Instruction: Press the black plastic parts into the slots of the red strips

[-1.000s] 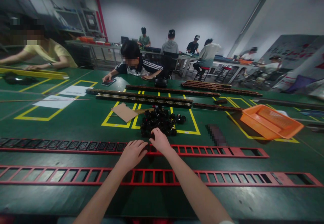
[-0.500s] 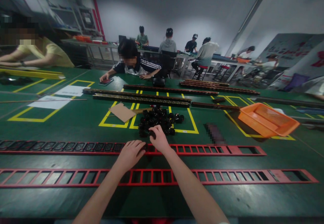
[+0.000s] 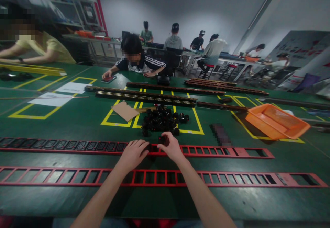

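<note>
My right hand [image 3: 170,146] pinches a small black block-like part [image 3: 162,139] between thumb and fingers, just above the far red slotted frame [image 3: 190,149]. My left hand [image 3: 134,153] rests over the same frame, its fingers curled around a dark part [image 3: 147,147] that is mostly hidden. To its left, a row of black square parts [image 3: 91,146] fills the frame's slots. Behind my hands lies a heap of black parts [image 3: 161,120]. A second red slotted frame [image 3: 160,178] runs parallel, nearer to me, passing below my forearms.
An orange bin [image 3: 277,121] stands tilted at the right, with a pixelated dark object [image 3: 221,134] nearer the middle. A cardboard piece [image 3: 125,111] lies left of the heap. Long dark strips [image 3: 144,97] lie behind it. A person [image 3: 140,59] sits across the table.
My right hand has come back from the heap toward the far frame, bringing a black part with it. My left hand stays at nearly the same place. The view has shifted slightly.
</note>
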The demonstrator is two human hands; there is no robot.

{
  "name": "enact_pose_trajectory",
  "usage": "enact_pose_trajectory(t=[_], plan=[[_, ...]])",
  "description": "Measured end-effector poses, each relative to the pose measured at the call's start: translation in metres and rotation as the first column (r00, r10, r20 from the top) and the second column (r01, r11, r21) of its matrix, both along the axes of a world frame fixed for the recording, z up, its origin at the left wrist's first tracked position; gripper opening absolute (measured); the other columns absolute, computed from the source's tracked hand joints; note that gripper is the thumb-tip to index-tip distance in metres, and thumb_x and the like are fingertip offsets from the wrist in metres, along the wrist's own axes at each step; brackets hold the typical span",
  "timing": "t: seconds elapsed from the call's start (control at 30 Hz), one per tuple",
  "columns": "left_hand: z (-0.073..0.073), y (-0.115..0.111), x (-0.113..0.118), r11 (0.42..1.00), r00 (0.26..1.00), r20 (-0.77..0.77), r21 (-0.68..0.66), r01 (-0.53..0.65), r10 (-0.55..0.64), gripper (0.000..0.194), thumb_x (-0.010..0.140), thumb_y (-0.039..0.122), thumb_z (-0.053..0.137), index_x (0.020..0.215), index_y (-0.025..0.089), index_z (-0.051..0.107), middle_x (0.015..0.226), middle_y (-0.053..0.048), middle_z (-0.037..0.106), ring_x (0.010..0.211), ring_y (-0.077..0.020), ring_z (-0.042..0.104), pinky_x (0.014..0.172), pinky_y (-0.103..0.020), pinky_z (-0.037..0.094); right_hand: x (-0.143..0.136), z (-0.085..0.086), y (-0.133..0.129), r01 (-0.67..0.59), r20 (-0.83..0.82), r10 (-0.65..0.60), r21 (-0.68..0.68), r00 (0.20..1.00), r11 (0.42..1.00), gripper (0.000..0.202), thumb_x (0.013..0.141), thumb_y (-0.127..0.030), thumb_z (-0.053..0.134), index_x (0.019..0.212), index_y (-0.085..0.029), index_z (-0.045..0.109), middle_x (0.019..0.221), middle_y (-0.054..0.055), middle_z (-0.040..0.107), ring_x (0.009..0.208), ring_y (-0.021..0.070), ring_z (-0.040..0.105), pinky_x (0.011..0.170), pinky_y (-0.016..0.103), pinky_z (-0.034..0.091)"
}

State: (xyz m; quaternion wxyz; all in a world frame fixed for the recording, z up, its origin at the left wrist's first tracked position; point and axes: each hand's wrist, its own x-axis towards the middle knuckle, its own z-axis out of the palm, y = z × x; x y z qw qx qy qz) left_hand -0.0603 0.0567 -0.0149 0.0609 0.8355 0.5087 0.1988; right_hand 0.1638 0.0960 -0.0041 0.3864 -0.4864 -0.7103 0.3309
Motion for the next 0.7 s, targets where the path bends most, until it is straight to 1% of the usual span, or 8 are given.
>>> enact_pose_trajectory(t=[0.07,0.13,0.27,0.4,0.57,0.7], plan=[[-0.0007,-0.0001,-0.0002,1.0,1.0,0.003,0.009,0.001,-0.001,0.031,0.094,0.029,0.051,0.124,0.024,0.059,0.118,-0.007,0.065,0.109,-0.0239,0.059,0.093,-0.04,0.044,-0.0011,-0.0021,-0.0029,-0.015,0.026,0.015,0.025,1.0,1.0,0.042,0.07,-0.026,0.077,0.106,-0.022,0.056,0.099,0.001,0.063,0.092,0.0196,0.061,0.083,0.034,0.049],[-0.0013,-0.0004,-0.0004,1.0,1.0,0.007,0.018,0.001,-0.001,0.031,0.094,0.029,0.051,0.124,0.024,0.06,0.118,-0.007,0.065,0.109,-0.0238,0.059,0.093,-0.04,0.045,-0.0023,-0.0029,-0.0037,-0.047,0.054,0.043,0.079,0.998,0.996,0.043,0.071,-0.024,0.078,0.109,-0.022,0.058,0.103,0.003,0.062,0.096,0.0199,0.06,0.087,0.034,0.049],[-0.0022,-0.0009,-0.0009,0.999,1.0,-0.005,0.033,0.002,-0.002,0.031,0.094,0.03,0.051,0.123,0.023,0.06,0.118,-0.007,0.065,0.109,-0.0237,0.059,0.093,-0.041,0.045,-0.0021,-0.003,-0.0034,-0.077,0.049,0.07,0.143,0.996,0.987,0.045,0.072,-0.018,0.077,0.113,-0.022,0.059,0.107,0.004,0.059,0.099,0.0199,0.058,0.088,0.034,0.049],[-0.0025,-0.001,-0.0014,0.999,1.0,-0.004,0.036,-0.002,0.002,0.03,0.094,0.03,0.052,0.123,0.025,0.06,0.118,-0.006,0.066,0.109,-0.0241,0.059,0.093,-0.041,0.045,-0.001,-0.0034,-0.003,-0.071,0.037,0.065,0.182,0.997,0.981,0.037,0.072,-0.014,0.074,0.103,-0.021,0.057,0.105,0.004,0.056,0.099,0.0198,0.057,0.088,0.034,0.047],[-0.0024,-0.0006,-0.0012,0.999,1.0,-0.006,0.033,0.0,0.0,0.031,0.094,0.03,0.052,0.123,0.024,0.06,0.118,-0.007,0.066,0.109,-0.0244,0.059,0.093,-0.041,0.046,-0.0019,-0.0062,-0.0024,-0.024,-0.001,0.024,0.201,1.0,0.979,0.033,0.07,-0.013,0.069,0.096,-0.021,0.05,0.102,0.003,0.056,0.094,0.0196,0.055,0.085,0.034,0.047],[-0.0013,-0.0009,-0.0004,0.999,1.0,-0.012,0.036,-0.006,0.006,0.03,0.094,0.03,0.051,0.122,0.024,0.06,0.118,-0.007,0.065,0.11,-0.0243,0.059,0.093,-0.041,0.045,-0.0017,-0.0037,-0.0051,-0.045,0.033,0.039,0.171,0.999,0.984,0.03,0.073,-0.015,0.067,0.098,-0.021,0.051,0.099,0.002,0.058,0.091,0.0189,0.056,0.083,0.033,0.046]])
